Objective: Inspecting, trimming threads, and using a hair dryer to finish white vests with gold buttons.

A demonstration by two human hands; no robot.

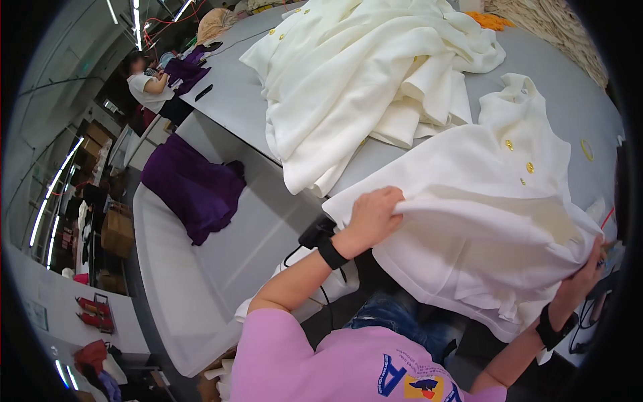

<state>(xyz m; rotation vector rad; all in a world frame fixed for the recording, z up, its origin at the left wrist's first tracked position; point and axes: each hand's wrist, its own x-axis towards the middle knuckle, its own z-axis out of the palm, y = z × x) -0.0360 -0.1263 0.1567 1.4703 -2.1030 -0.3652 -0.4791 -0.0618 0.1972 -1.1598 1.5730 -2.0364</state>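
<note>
A white sleeveless garment with gold buttons [469,171] is spread over the near right part of the table, its lower part hanging off the front edge. My left hand [375,216] is closed on the garment's edge at the left and lifts the cloth, so its inner side shows. My right hand [584,271] grips the same garment at its lower right side; some of those fingers are hidden or blurred. Between my hands the fabric sags in loose folds. Beyond it lies a large heap of white garments [355,74], also with gold buttons.
A grey table [234,74] runs away from me. To its left stands a white fabric-lined bin [167,268] with a purple cloth [194,184] over its edge. Orange cloth [489,20] and a yellow ring [587,150] lie on the table. Another person [151,87] stands far left.
</note>
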